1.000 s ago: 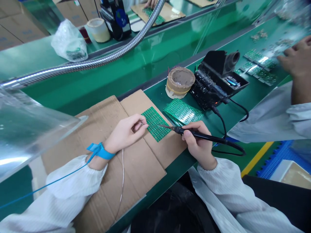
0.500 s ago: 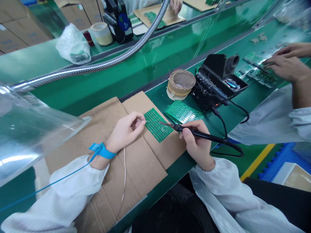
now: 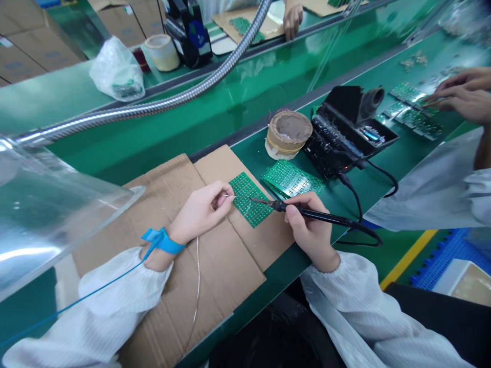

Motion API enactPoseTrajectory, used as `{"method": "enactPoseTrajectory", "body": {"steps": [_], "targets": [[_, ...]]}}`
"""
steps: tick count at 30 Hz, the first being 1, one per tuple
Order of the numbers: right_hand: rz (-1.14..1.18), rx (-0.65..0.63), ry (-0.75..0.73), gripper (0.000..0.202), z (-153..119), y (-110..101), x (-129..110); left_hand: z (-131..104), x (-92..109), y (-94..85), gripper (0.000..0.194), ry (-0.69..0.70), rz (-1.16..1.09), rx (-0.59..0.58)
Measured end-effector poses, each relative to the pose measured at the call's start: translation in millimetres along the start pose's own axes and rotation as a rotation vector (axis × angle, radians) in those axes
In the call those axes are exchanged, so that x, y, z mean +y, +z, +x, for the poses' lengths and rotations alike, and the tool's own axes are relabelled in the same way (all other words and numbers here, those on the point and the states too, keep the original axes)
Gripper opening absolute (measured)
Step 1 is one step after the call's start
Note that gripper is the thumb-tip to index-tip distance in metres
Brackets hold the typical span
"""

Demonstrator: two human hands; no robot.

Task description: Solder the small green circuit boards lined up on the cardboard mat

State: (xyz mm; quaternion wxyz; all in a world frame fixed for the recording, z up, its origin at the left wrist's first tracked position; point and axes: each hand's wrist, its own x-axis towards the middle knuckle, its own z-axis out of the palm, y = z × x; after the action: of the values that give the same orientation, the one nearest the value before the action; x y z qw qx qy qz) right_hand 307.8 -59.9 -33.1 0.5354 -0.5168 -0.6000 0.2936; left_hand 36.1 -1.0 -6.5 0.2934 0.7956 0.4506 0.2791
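Between thumb and fingers, my left hand (image 3: 205,208) pinches a thin solder wire (image 3: 198,276), whose tail hangs down over the cardboard (image 3: 226,266). A blue strap (image 3: 164,241) circles that wrist. My right hand (image 3: 310,230) grips a soldering iron (image 3: 303,210) like a pen, its tip over the green circuit board (image 3: 253,214) that lies flat on the cardboard. Whether the tip touches the board I cannot tell. The wire's short free end points at the board's left part. Behind the board rests a stack of similar circuit boards (image 3: 293,180).
A tape roll (image 3: 288,134) stands beside a black soldering station (image 3: 337,138) with cables. A flexible metal hose (image 3: 153,108) and a clear hood (image 3: 65,214) rise at left. At right, a co-worker's hands (image 3: 460,94) work over more boards. Another person's hand (image 3: 293,21) is across the divider.
The iron's tip has shifted slightly left and down relative to the board. My left hand still pinches the wire beside it. The hand across the divider has moved right, onto the edge.
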Motion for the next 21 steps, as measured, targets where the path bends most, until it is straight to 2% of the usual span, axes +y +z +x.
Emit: {"method": "enactPoseTrajectory", "body": {"steps": [11,17,21], "targets": [[0.000,-0.042,0.018,0.009,1.1,1.6,1.2,0.1,0.0,0.2,0.010,-0.024,-0.008,0.007],[0.071,0.016,0.037,0.010,3.9,3.7,-4.0,0.4,-5.0,0.9,0.012,-0.085,-0.025,0.114],[0.036,0.002,0.032,0.012,5.6,10.8,-4.4,1.3,-7.7,0.7,0.012,-0.089,-0.012,0.112]]}}
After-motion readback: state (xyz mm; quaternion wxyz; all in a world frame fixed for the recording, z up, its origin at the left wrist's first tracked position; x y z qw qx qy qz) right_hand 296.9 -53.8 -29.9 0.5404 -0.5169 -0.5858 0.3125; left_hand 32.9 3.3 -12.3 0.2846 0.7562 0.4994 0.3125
